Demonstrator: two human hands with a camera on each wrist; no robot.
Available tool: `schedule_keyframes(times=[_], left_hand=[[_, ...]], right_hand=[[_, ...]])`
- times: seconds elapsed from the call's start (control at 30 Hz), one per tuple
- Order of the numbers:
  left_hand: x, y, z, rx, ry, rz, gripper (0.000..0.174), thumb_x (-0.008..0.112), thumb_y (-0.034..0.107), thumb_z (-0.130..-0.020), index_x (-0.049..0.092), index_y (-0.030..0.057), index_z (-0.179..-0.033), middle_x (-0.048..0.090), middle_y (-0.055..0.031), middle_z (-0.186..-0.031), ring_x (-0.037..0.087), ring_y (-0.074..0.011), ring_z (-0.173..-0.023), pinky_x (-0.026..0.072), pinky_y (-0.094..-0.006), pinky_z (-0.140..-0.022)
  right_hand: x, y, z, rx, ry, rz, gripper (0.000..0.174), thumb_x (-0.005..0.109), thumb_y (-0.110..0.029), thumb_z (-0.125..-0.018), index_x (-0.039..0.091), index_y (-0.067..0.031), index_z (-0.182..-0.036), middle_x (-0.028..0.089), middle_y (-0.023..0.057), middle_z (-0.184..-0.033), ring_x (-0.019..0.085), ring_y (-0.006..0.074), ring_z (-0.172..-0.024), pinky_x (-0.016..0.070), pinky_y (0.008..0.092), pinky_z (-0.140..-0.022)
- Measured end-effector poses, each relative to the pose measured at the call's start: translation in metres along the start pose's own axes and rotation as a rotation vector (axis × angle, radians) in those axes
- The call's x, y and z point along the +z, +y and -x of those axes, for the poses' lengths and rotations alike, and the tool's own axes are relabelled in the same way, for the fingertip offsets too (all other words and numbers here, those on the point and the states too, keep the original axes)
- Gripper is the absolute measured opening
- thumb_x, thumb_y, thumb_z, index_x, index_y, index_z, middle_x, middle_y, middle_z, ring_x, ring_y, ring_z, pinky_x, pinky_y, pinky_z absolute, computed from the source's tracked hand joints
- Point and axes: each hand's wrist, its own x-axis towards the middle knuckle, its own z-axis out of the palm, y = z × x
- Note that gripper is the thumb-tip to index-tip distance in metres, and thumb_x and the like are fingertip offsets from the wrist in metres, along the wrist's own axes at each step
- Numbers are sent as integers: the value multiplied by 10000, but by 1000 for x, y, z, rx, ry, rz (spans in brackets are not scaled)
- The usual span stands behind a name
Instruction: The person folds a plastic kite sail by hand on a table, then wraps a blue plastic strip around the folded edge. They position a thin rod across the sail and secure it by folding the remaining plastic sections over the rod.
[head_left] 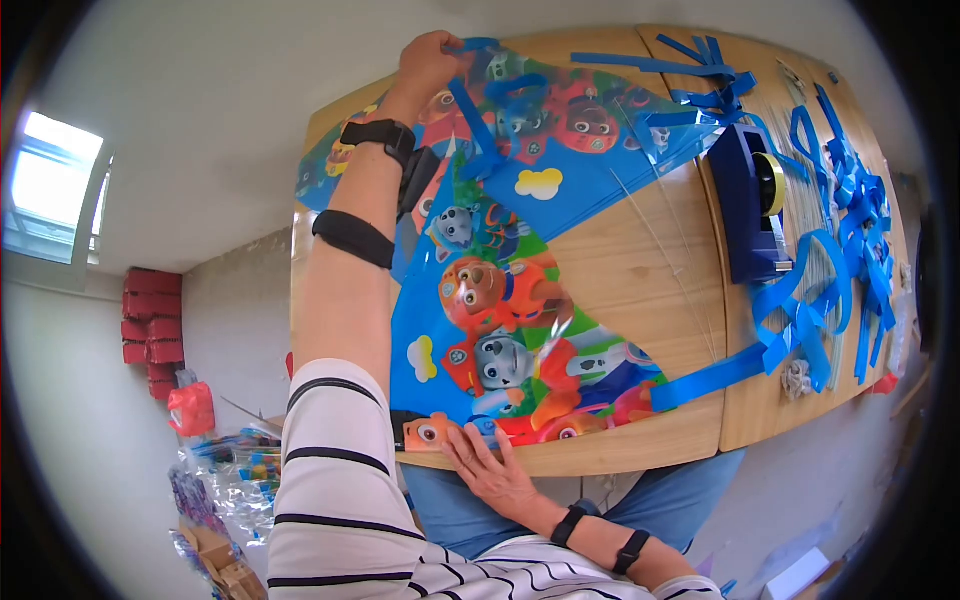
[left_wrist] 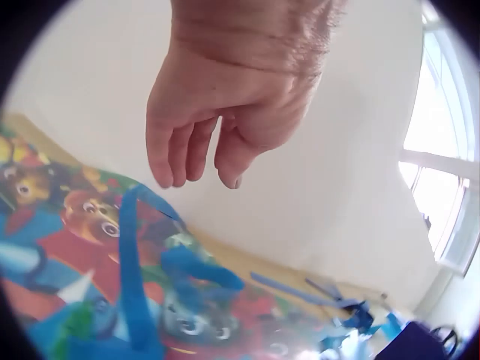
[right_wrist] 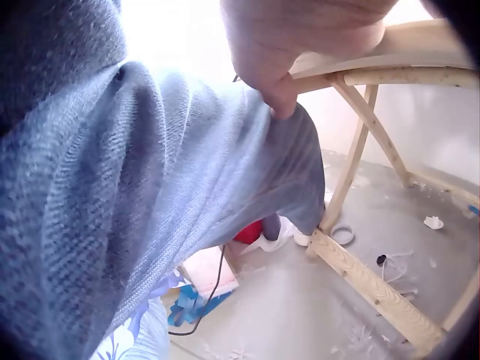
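A shiny blue plastic sheet [head_left: 545,205] printed with cartoon dogs and yellow-white clouds lies on the wooden table. Blue ribbon strips [head_left: 710,378] trail from its corners. My left hand [head_left: 428,72] is at the sheet's far edge; in the left wrist view, its fingers [left_wrist: 180,161] hang loosely bent, thumb apart, with nothing between them. Near the table's front edge, my right hand [head_left: 492,475] rests with spread fingers on the sheet's near border. In the right wrist view only part of that hand [right_wrist: 300,45] shows, at the tabletop's edge.
A dark blue tape dispenser [head_left: 738,215] stands right of the sheet. Beyond it lie tangled blue ribbons [head_left: 860,215] and thin pale rods [head_left: 812,150]. Red boxes [head_left: 152,318] are stacked by the left wall. Wooden table legs [right_wrist: 367,285] stand below, beside my knee.
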Motion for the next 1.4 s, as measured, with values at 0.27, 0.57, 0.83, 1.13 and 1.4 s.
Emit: schedule_keyframes(times=[0.27,0.57,0.83,1.13,1.4], left_hand=[[4,-76,104,-344,-463,-223,477,900,382,-748,747,-28,-938,742,-154,-747,747,-305,-720,585,-416,-728],[39,-115,123,-329,-315,-152,472,965,288,-653,690,-47,-840,674,-157,-761,665,-301,-789,513,-433,-689],[27,-90,128,-586,-191,391,240,896,81,-807,661,46,-830,536,9,-624,511,-123,-509,332,-324,-443],[31,-87,128,-662,-134,403,239,901,22,-782,691,35,-897,614,-8,-712,527,-116,-542,343,-311,-467],[43,-112,121,-595,-145,416,276,903,-37,-726,653,44,-811,607,-23,-705,526,-138,-558,374,-334,-487]], right_hand=[[4,-1,1,-5,24,-14,642,508,-298,-996,469,-89,-1602,404,121,-1694,331,334,-1582,224,633,-1270],[1,-1,1,-9,7,7,610,488,-283,-1014,480,-116,-1601,429,103,-1681,353,317,-1581,198,646,-1272],[2,0,1,-4,21,24,620,490,-288,-1017,468,-117,-1612,428,104,-1681,361,311,-1576,198,644,-1273],[-7,-1,0,31,-58,-125,632,496,-241,-1000,456,-90,-1613,391,123,-1702,331,313,-1586,184,625,-1281],[-10,-5,0,30,-106,-150,657,510,-245,-994,432,-69,-1623,353,156,-1714,302,346,-1590,204,626,-1274]])
